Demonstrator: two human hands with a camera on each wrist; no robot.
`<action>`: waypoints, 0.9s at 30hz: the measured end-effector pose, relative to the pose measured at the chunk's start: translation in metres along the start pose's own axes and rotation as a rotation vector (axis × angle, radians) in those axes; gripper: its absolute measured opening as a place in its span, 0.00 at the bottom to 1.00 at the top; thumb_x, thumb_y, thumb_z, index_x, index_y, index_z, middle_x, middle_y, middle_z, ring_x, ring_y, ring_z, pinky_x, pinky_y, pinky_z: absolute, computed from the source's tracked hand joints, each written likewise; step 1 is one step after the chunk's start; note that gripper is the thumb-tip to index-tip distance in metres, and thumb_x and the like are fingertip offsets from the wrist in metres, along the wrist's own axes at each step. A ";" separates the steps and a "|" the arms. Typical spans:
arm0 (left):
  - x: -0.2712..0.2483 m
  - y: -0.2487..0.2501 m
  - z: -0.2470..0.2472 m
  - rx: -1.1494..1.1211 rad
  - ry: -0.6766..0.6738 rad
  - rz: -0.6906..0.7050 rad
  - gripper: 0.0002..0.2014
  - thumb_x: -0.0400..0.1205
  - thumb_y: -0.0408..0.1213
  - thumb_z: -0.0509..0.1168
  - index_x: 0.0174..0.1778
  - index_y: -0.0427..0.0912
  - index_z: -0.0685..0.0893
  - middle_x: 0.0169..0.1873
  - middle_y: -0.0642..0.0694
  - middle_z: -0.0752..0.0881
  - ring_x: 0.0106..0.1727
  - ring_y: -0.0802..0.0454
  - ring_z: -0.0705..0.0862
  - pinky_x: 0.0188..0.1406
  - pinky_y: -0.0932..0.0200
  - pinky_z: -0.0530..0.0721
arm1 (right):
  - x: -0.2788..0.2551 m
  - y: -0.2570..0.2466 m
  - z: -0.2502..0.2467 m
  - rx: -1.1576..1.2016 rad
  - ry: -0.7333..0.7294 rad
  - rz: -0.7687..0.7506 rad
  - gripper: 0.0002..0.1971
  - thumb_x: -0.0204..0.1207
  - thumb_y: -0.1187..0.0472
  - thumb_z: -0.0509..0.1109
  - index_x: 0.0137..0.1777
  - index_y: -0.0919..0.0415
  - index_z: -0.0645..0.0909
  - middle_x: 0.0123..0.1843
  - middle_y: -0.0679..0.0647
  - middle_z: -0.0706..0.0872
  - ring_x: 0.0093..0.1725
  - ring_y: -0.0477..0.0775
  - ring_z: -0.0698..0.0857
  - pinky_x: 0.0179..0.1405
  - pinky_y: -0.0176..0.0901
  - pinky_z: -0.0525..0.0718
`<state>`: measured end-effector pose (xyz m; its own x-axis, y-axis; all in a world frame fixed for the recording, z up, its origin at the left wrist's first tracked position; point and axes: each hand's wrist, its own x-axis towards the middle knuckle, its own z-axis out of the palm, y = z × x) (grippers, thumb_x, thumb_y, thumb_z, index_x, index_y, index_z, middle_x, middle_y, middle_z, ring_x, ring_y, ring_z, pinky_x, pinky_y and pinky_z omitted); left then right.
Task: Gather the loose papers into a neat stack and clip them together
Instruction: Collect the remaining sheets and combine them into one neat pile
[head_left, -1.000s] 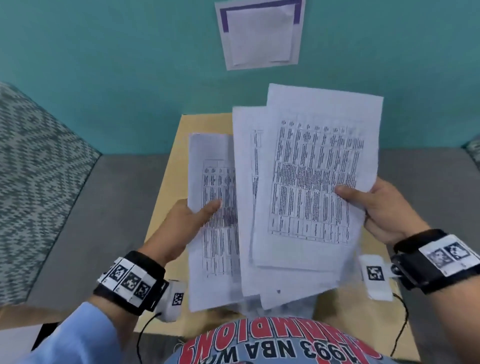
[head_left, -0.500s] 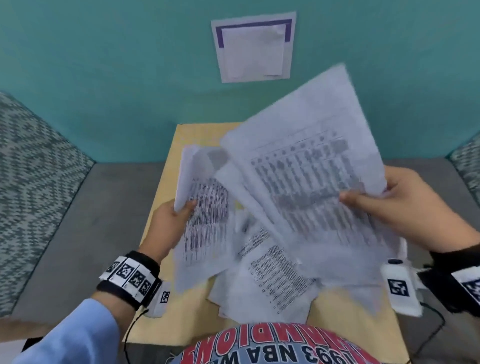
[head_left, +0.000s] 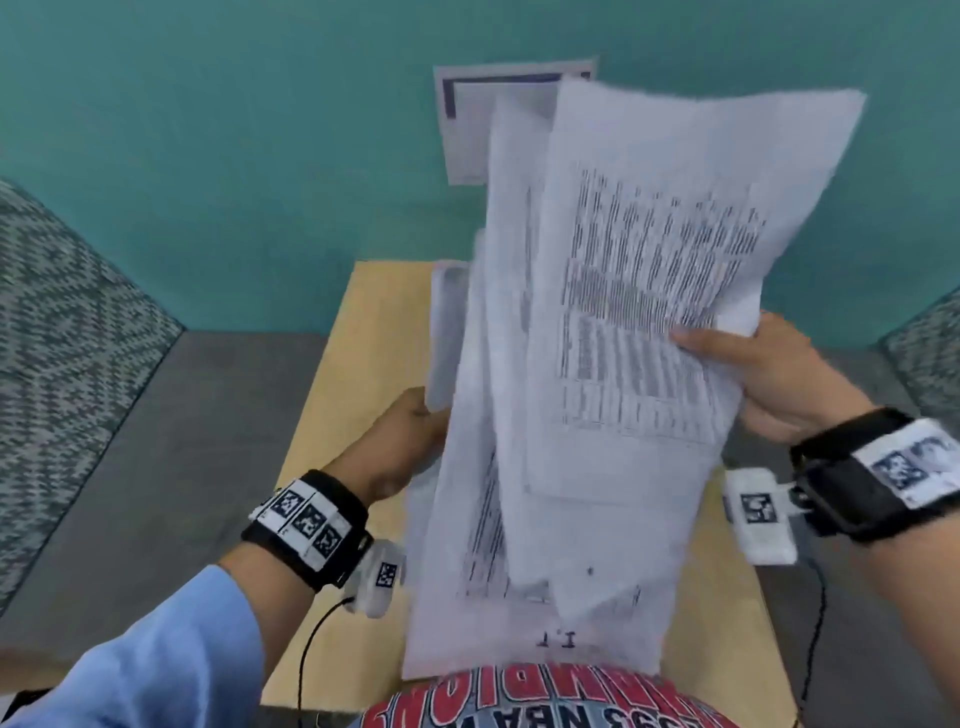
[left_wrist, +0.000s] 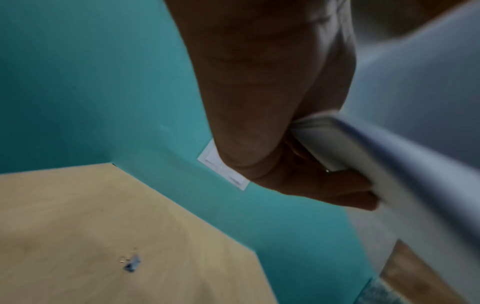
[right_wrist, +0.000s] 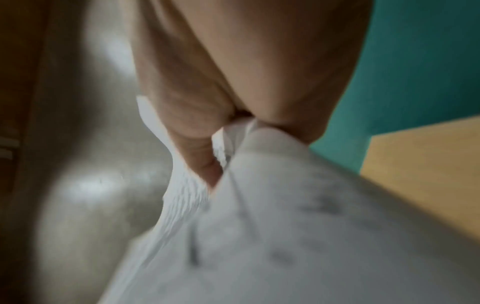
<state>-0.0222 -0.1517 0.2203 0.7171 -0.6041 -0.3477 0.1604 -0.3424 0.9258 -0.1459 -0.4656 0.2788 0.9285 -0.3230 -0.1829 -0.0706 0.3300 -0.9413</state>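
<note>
Several printed white papers (head_left: 597, 364) stand nearly upright above the wooden table (head_left: 358, 364), fanned and uneven, their lower edges near my chest. My left hand (head_left: 410, 441) grips their left edge, fingers curled round the sheets (left_wrist: 337, 148). My right hand (head_left: 753, 374) pinches the right edge, thumb on the front sheet; the right wrist view shows the papers (right_wrist: 259, 226) squeezed between thumb and fingers. A small blue binder clip (left_wrist: 132, 264) lies on the table in the left wrist view, apart from both hands.
A teal wall (head_left: 208, 156) rises behind the table, with a white paper notice (head_left: 462, 130) fixed to it. Grey seat cushions (head_left: 171, 441) flank the table, with patterned upholstery (head_left: 62, 338) at the far left and right.
The papers have swung from a loose, splayed spread over the table into a taller, more upright bundle. Both hands have come closer together while keeping hold of the edges.
</note>
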 end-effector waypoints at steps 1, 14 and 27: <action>0.000 -0.001 -0.002 -0.033 -0.022 -0.028 0.10 0.92 0.37 0.67 0.60 0.43 0.94 0.55 0.49 0.98 0.55 0.52 0.96 0.59 0.46 0.94 | 0.002 0.012 -0.004 -0.035 0.050 0.030 0.21 0.81 0.75 0.69 0.74 0.70 0.81 0.65 0.63 0.93 0.68 0.68 0.90 0.64 0.61 0.90; -0.009 0.006 -0.005 -0.121 0.047 0.024 0.21 0.83 0.47 0.75 0.71 0.43 0.89 0.63 0.47 0.96 0.66 0.43 0.93 0.69 0.41 0.90 | -0.014 0.064 0.012 0.064 -0.103 0.314 0.18 0.86 0.71 0.65 0.71 0.58 0.86 0.70 0.60 0.91 0.67 0.61 0.92 0.63 0.60 0.90; 0.005 -0.084 0.022 0.087 0.108 0.044 0.12 0.85 0.34 0.77 0.54 0.60 0.95 0.51 0.62 0.96 0.52 0.67 0.92 0.57 0.55 0.87 | -0.038 0.157 0.013 -0.457 0.194 0.041 0.09 0.78 0.68 0.80 0.54 0.55 0.92 0.43 0.36 0.96 0.57 0.55 0.94 0.59 0.53 0.92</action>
<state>-0.0472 -0.1417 0.1372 0.7920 -0.5403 -0.2842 0.0711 -0.3807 0.9220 -0.1871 -0.3897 0.1414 0.8396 -0.4916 -0.2309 -0.2984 -0.0623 -0.9524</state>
